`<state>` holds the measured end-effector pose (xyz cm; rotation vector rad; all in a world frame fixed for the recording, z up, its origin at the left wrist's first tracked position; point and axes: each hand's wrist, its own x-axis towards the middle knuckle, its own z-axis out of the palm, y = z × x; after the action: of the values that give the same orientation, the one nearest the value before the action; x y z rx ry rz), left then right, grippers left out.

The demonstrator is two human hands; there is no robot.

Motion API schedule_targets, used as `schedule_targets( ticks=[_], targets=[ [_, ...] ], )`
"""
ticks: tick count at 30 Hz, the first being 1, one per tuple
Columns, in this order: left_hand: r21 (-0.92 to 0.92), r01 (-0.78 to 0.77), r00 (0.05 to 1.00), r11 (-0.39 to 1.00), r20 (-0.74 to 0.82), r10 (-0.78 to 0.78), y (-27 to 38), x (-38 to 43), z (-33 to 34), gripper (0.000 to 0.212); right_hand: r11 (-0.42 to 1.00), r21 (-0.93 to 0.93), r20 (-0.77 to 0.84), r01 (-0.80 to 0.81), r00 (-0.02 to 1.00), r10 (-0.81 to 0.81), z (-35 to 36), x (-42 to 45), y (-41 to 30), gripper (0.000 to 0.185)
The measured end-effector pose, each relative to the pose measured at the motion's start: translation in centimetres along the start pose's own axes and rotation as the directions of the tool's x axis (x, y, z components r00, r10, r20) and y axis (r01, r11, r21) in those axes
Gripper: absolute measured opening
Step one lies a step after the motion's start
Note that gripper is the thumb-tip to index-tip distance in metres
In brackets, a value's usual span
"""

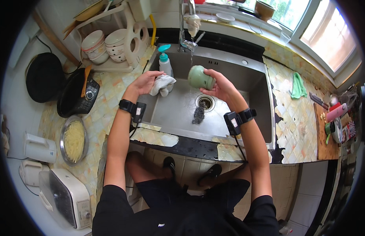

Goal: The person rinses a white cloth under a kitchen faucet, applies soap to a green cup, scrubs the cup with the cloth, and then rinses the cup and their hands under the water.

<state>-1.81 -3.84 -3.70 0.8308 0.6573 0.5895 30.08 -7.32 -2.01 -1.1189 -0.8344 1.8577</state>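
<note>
A small pale-green jar or cup (pixel 199 77) is gripped by my right hand (pixel 219 85), held tilted over the steel sink (pixel 176 115). My left hand (pixel 143 83) holds a bunched white cloth (pixel 163 84) at the sink's left side. Behind that cloth stands a soap pump bottle (pixel 164 63) with a turquoise top. Water runs from the chrome faucet (pixel 189 44) just behind the jar. A dark scouring pad (pixel 198 113) lies beside the drain (pixel 206 101) on the basin floor.
Left counter: a rack (pixel 132 44) with bowls, a black cooker (pixel 79 94), an oval dish of pale shredded food (pixel 74 141), a white kettle (pixel 39 147) and a countertop appliance (pixel 63 197). Right counter: a green cloth (pixel 298 85), knives (pixel 318 101) and a wooden board (pixel 322 138).
</note>
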Motion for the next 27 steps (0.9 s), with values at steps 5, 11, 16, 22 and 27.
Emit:
schedule_targets(
  ticks=[5, 11, 16, 22, 27],
  targets=[
    [0.123, 0.027, 0.996, 0.992, -0.088, -0.016, -0.1, -0.5, 0.3, 0.039, 0.975, -0.21, 0.02, 0.075, 0.997, -0.072, 1.1, -0.7, -1.8, 0.055],
    [0.194, 0.062, 0.993, 0.979, -0.114, -0.04, -0.4, -0.4, -0.5, 0.041, 0.947, -0.292, 0.018, 0.131, 0.991, -0.131, 1.3, -0.4, -1.8, 0.051],
    [0.209, 0.127, 0.983, 0.97, -0.156, -0.095, -1.0, -0.7, -0.3, 0.039, 0.928, -0.348, -0.018, 0.131, 0.989, -0.146, 0.9, 0.6, -1.0, 0.047],
    [0.209, 0.05, 0.997, 0.977, -0.076, -0.034, -0.8, 0.0, 0.7, 0.039, 0.855, -0.501, -0.099, 0.133, 0.973, -0.21, 0.5, 0.7, -2.1, 0.049],
    [0.314, 0.056, 0.997, 0.948, 0.025, -0.067, -1.1, 0.7, 2.8, 0.071, 0.884, -0.442, -0.117, 0.149, 0.968, -0.221, 0.3, 0.6, -3.0, 0.05]
  ],
)
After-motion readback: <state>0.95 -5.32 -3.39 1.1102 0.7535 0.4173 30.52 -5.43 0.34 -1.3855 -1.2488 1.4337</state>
